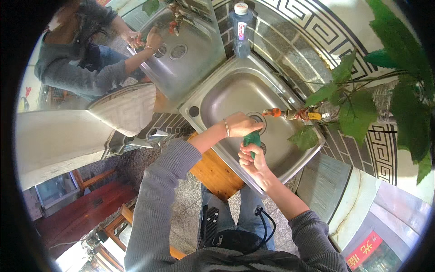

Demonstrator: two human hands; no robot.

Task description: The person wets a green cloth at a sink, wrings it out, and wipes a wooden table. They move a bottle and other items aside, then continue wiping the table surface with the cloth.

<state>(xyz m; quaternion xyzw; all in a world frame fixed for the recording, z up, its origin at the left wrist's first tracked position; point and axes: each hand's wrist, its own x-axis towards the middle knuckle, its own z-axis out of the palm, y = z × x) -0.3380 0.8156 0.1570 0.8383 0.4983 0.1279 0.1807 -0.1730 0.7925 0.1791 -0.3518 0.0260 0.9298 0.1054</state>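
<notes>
Over a stainless steel sink [234, 88] both hands grip a green cloth [252, 139]. My left hand [241, 124], with a bracelet at the wrist, is closed on the cloth's upper end, near the drain [257, 123]. Below it, my right hand [253, 162] is closed around the lower end, its fingers curled towards me. The cloth is bunched between the two fists. A tap [283, 113] with an orange-red part at its spout end points in over the basin from the right; no running water can be made out.
A clear plastic bottle [242, 37] with a white cap stands at the sink's far corner. A mirror [190, 73] on the left reflects the hands and basin. Leafy vine stems [360, 112] hang over the right side. A wooden board [215, 171] lies below the sink's near edge.
</notes>
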